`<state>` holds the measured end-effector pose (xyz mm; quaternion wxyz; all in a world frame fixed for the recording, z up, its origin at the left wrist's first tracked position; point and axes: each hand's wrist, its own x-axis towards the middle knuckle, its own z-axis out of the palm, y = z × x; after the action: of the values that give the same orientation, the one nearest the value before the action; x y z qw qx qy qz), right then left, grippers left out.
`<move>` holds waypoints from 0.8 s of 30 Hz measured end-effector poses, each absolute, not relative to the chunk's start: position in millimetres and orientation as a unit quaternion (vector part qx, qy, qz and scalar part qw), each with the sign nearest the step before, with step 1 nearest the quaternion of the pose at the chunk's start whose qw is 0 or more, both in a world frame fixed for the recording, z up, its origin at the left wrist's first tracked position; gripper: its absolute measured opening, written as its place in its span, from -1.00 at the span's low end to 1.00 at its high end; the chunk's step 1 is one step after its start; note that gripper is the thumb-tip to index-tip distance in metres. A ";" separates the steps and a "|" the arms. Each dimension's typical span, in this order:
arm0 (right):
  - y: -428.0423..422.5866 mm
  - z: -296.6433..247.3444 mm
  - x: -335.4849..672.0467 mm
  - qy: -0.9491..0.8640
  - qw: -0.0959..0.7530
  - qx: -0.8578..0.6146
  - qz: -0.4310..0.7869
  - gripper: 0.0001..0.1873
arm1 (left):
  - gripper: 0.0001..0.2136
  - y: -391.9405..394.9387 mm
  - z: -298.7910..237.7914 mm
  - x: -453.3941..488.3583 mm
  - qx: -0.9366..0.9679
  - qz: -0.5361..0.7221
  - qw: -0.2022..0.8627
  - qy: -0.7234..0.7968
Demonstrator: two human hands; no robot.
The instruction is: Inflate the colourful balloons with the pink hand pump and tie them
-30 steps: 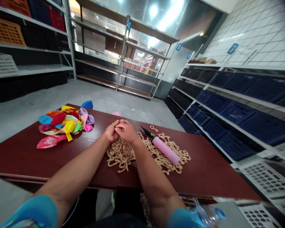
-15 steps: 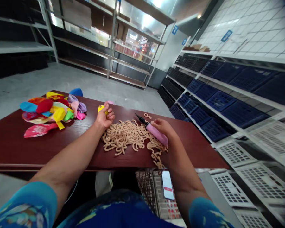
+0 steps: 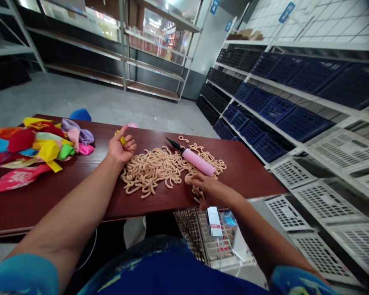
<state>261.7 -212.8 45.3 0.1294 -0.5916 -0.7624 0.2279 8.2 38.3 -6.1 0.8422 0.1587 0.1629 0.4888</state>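
Note:
My left hand [image 3: 122, 147] is raised palm up at the left end of a heap of tan, curly, worm-shaped pieces [image 3: 153, 166]. Its curled fingers hold a small yellow thing [image 3: 123, 140], mostly hidden, perhaps a balloon. A pink hand pump [image 3: 199, 161] with a black nozzle lies across the right part of the heap, with no hand on it. Just in front of it, my right hand [image 3: 210, 188] reaches over some tan pieces near the table's front edge. Its fingers are stretched and the thumb hangs apart.
Limp, colourful balloons [image 3: 46, 143] are piled on the left of the dark red table [image 3: 89, 196]. A phone [image 3: 214, 223] rests on a crate [image 3: 207, 241] below the front edge. Racks with blue crates [image 3: 283, 108] and white crates [image 3: 290, 170] line the right side.
My right hand has let go of the pink pump and moved down toward the table's front edge. The pump now lies on the heap. My left hand keeps the yellow thing; the view has shifted.

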 end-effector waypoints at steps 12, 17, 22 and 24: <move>-200.3 27.4 297.6 -0.683 0.231 -0.649 0.241 -0.84 | -0.83 38.1 -8.9 8.5 0.181 0.480 0.845 0.155; -146.9 60.4 314.0 -0.673 0.331 -0.659 0.054 -0.81 | -0.82 39.3 -11.3 7.9 0.184 0.480 0.844 0.152; -114.6 75.5 303.6 -0.752 0.274 -0.589 0.112 -0.74 | -0.83 40.3 -12.1 6.7 0.197 0.474 0.847 0.139; -111.5 71.2 305.4 -0.763 0.244 -0.581 0.144 -0.66 | -0.84 40.0 -10.5 6.4 0.191 0.478 0.846 0.141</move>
<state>305.4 -111.5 71.2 0.2435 -0.5814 -0.7629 0.1438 6.4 40.0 -10.5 0.8458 0.1915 0.1405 0.4777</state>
